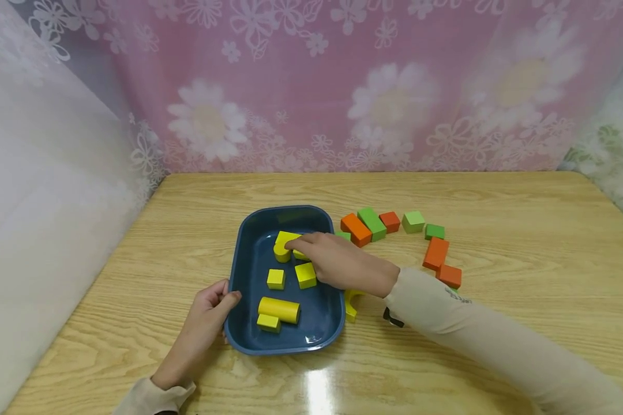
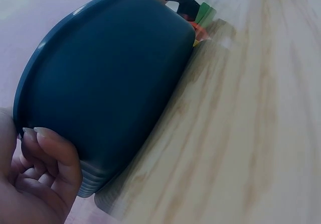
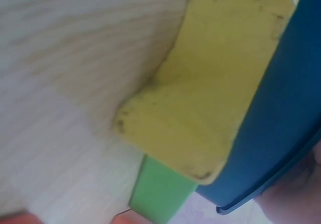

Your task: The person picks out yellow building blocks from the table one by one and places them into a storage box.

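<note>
A dark blue tray (image 1: 235,259) with rounded corners stands on the table and holds several yellow blocks. My left hand (image 1: 205,314) grips its left rim, thumb on top and fingers curled beneath outside, as the left wrist view also shows. My right hand (image 1: 337,259) reaches over the right rim, its fingers bent down around a partly hidden yellow block (image 1: 300,255). The thumb is hidden. Close to the fingertips are a yellow round-ended block (image 1: 282,252) and a yellow cube (image 1: 306,275). Nearer me lie a small yellow cube (image 1: 276,279), a yellow cylinder (image 1: 280,310) and a yellow block (image 1: 268,323).
A yellow arch block (image 3: 220,78) lies on the table against the tray's right side, partly under my right arm. Orange, red and green blocks, such as an orange block (image 1: 436,253) and a green block (image 1: 372,223), form a curved row right of the tray.
</note>
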Demonstrator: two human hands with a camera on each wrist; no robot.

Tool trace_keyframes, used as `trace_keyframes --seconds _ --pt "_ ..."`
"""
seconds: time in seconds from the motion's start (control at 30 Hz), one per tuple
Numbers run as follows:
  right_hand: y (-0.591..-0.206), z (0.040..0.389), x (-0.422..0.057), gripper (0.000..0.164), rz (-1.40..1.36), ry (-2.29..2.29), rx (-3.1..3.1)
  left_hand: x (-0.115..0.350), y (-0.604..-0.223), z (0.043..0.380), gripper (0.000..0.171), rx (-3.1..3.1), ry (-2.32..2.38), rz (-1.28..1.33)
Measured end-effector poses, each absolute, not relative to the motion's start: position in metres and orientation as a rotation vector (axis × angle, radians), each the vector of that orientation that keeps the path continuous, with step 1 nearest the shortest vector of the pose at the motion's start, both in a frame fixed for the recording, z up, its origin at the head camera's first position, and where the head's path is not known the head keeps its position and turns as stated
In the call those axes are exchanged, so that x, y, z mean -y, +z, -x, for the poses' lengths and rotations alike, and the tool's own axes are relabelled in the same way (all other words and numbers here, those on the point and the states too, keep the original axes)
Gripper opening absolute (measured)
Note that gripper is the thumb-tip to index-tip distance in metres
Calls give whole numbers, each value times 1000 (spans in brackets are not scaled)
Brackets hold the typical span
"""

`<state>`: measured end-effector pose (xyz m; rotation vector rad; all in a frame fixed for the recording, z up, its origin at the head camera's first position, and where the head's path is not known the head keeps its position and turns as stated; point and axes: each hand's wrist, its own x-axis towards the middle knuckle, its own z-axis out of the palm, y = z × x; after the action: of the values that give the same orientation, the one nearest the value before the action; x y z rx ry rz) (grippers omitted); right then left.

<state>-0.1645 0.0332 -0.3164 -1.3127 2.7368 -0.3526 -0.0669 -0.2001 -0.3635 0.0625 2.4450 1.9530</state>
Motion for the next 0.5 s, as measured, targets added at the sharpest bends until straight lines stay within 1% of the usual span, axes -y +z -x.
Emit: trace_keyframes --seconds 0.2,0.37,0.5 --pt "-320 165 -44 38 1467 -524 -2791 200 -366 66 28 -2407 1973 -47" --pt "-320 167 -58 37 1551 -633 -2833 200 -365 66 26 -2396 1982 -21" --pt "-319 169 -72 38 1540 -707 -2863 200 -364 66 26 -2388 1984 -19"
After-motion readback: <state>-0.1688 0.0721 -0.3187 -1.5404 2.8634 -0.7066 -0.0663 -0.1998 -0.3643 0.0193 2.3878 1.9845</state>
